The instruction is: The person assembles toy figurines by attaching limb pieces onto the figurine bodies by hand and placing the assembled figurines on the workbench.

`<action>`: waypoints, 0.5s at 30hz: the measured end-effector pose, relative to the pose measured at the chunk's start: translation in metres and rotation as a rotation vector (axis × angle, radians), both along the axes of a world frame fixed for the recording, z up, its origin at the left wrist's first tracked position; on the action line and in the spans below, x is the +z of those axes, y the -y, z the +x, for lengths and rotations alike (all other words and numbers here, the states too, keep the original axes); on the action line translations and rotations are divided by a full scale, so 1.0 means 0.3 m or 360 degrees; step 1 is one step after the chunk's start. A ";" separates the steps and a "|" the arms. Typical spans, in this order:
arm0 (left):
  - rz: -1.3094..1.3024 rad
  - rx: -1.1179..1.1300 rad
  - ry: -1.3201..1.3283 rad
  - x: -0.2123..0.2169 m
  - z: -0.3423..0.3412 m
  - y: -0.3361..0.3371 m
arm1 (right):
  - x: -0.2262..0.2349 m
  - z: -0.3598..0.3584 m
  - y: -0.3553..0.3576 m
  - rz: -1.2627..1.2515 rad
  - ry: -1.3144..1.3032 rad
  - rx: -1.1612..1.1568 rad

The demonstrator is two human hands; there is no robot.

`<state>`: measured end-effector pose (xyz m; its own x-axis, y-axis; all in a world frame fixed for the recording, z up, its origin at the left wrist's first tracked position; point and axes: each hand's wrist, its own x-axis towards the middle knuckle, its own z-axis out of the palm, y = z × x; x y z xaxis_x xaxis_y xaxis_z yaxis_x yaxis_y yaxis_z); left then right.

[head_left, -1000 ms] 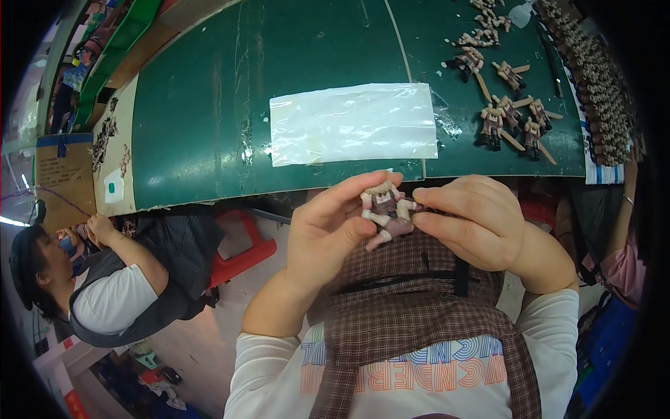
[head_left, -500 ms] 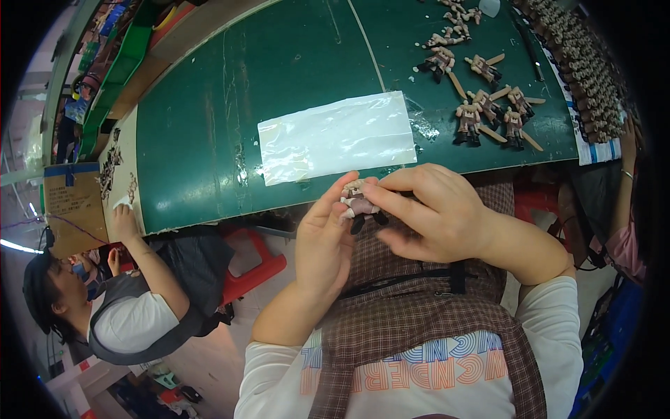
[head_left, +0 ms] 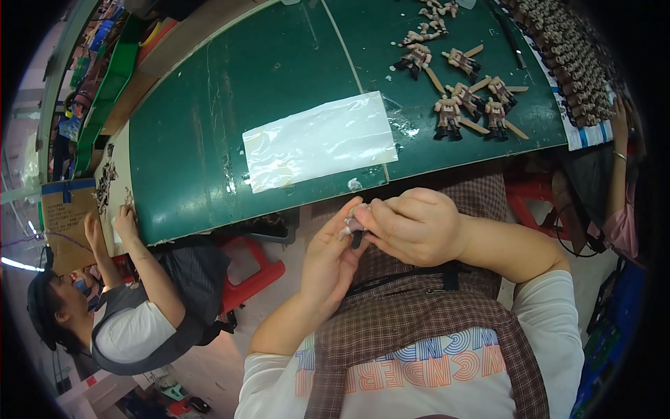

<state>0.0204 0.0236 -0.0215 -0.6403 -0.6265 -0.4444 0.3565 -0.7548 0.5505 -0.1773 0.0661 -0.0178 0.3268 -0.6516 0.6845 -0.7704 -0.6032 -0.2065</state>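
Just off the near edge of the green table, a small figurine (head_left: 356,225) with a mauve body and black feet is held between my two hands. My left hand (head_left: 331,253) is closed on its left side, thumb and fingers pinching it. From the right, my right hand (head_left: 417,227) pinches the upper part, and its fingers cover much of the figurine. A white sheet in clear plastic (head_left: 321,142) lies on the table beyond my hands. Similar figurines (head_left: 448,115), several with flat wooden sticks, lie on the table at the right.
Rows of many small brown pieces (head_left: 558,56) stand along the right side on a white and blue cloth. A co-worker (head_left: 139,314) sits at the left by a cardboard box (head_left: 70,223) and red stool (head_left: 255,276). Another person's arm (head_left: 620,167) shows at the far right.
My hands have drawn slightly down with the figurine, and my right fingers now cover more of it. The view has shifted a little. The co-worker's second hand has come up beside the table's left end.
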 end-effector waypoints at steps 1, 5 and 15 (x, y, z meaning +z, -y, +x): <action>0.0033 -0.0033 -0.0033 -0.011 0.014 -0.002 | -0.002 0.005 -0.003 0.0059 -0.0019 0.0026; 0.0074 -0.0120 -0.0042 -0.096 0.097 0.016 | 0.017 0.001 0.008 0.0356 -0.0093 0.0101; -0.1471 0.0342 0.1911 -0.352 0.597 0.315 | 0.073 -0.617 0.392 0.0350 -0.0489 -0.1239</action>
